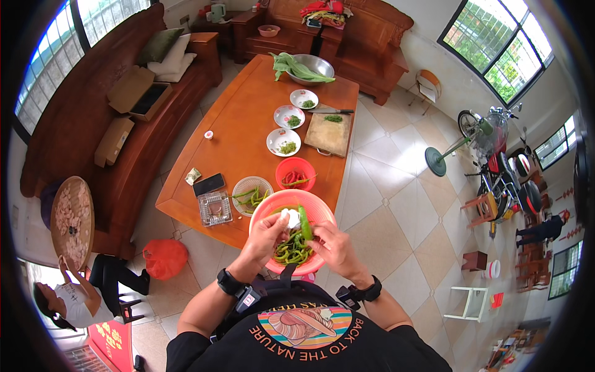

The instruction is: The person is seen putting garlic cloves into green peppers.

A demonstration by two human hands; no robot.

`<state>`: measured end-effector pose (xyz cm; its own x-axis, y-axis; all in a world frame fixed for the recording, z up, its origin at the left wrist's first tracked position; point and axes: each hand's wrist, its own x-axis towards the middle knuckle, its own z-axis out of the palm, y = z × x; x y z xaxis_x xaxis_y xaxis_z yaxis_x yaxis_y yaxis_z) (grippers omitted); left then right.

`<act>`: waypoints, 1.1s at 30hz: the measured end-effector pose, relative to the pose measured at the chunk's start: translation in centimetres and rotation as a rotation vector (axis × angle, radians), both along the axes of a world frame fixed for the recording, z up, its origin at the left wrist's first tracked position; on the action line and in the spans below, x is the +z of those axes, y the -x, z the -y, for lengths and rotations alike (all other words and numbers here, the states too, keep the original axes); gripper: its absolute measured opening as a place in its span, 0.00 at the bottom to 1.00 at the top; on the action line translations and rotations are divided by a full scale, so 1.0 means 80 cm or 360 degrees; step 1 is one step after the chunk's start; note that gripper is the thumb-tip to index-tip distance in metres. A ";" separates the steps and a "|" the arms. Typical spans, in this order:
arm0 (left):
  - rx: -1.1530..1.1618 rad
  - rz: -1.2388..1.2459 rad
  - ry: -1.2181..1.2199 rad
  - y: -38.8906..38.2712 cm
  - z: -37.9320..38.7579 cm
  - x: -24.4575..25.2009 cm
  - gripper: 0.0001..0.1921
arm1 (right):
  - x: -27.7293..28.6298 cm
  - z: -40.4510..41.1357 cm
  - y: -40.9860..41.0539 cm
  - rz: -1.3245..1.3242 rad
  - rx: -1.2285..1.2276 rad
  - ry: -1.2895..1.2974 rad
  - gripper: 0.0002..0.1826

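Observation:
My left hand (268,235) grips a crumpled white tissue or cloth (292,218) above a pink plastic basket (324,209). Between the fingers of my right hand (331,239) a large green chili pepper (305,223) stands nearly upright, touching or close beside the white piece. Below both hands, many green peppers (294,251) lie in the basket, which sits at the table's near edge by my body. Just beyond it is a red bowl (284,165) with red peppers (294,178). A pale mesh basket (238,186) with green peppers (251,199) stands to its left.
On the wooden table (232,139) are a clear plastic box (215,209), a phone (208,184), bowls of chopped greens (283,142), and a chopping board (325,135) with a knife (341,111). A seated person (79,297) at left holds a round tray (72,223); a red bag (165,259) lies nearby.

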<state>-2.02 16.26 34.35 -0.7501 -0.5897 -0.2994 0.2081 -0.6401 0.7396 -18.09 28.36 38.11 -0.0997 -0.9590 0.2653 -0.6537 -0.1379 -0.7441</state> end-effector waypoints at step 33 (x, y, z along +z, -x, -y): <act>0.0177 0.0030 -0.0324 -0.013 0.038 -0.018 0.15 | -0.005 0.002 0.026 0.0141 -0.0179 -0.0100 0.12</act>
